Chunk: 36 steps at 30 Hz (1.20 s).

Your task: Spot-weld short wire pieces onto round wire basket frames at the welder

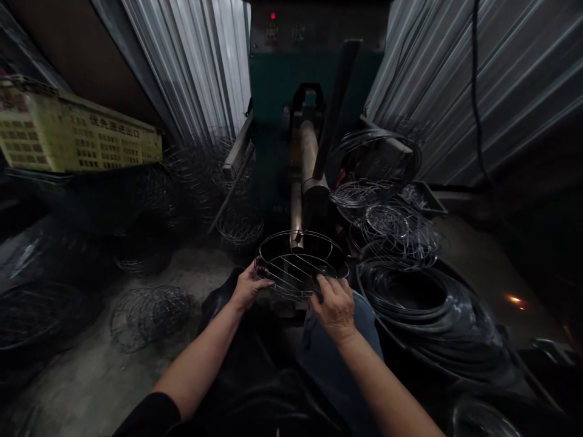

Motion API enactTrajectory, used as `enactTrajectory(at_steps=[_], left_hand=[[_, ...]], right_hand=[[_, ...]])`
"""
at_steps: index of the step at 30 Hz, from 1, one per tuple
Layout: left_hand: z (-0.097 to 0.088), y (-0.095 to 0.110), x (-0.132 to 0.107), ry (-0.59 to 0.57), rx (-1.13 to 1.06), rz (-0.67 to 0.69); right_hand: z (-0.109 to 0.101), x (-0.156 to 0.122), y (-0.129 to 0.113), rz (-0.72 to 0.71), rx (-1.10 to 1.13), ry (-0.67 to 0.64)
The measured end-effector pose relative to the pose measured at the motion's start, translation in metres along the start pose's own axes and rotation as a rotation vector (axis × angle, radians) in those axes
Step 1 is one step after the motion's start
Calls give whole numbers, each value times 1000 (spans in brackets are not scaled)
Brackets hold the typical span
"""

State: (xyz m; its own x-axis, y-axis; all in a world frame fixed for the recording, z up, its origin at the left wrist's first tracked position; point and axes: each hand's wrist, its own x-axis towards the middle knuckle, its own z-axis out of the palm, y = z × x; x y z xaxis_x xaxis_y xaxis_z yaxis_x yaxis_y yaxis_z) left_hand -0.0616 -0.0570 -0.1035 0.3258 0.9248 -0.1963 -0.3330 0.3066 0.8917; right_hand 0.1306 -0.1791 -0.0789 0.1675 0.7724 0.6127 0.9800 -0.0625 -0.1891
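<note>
Both hands at a round, open frame of thin silver-grey wire, hoops with parallel cross-bars (300,262), in front of a dark green upright machine (273,121).

Left hand (248,286): closed on the frame's left rim, thumb over the wire pointing right, fingers beyond it, mostly in shadow. Right hand (336,303): fingers curled over the near right of the rim, back of the hand up, gripping; the exact fingertip contact is too dark to make out.

Key relation: the frame's far rim against the end of a slim brass-coloured metal cylinder (296,215) reaching toward the person. Cylinder end lies far of both hands, about midway between them; neither hand clearly nearer. The far hoop shows right across that end. Touching or just apart: cannot tell.

Frame lies broad side up, roughly level, about as wide left to right as the gap between the hands. Cross-bars slant from far left to near right, askew to the cylinder, which runs far to near.

Farther up, a thicker tan metal cylinder (310,152) stands over the slim one. To the right, just beyond the right knee, a large coil of dark wire (455,340).
</note>
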Motion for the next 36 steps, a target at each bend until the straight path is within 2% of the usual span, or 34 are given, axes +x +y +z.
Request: enactTrajectory(at_steps=[6,11,16,21,26,32,36], left_hand=[[8,18,0,182,30,-74],[12,31,-16,154,12,-37],[17,50,-32,247,-58,-88],[23,62,-41,221,-77,-91],[20,56,-41,231,-109,-67],[13,45,-20,223,-119,163],[14,43,-12,224,-132,168]], right_hand=[[-4,32,-3,54,125,-26],[-25,42,-8,79,265,-5],[-53,45,-25,130,367,76],[-63,47,-29,171,377,96],[-53,35,-22,159,354,120],[-22,14,-18,-16,272,185],[-17,20,-19,-100,266,270]])
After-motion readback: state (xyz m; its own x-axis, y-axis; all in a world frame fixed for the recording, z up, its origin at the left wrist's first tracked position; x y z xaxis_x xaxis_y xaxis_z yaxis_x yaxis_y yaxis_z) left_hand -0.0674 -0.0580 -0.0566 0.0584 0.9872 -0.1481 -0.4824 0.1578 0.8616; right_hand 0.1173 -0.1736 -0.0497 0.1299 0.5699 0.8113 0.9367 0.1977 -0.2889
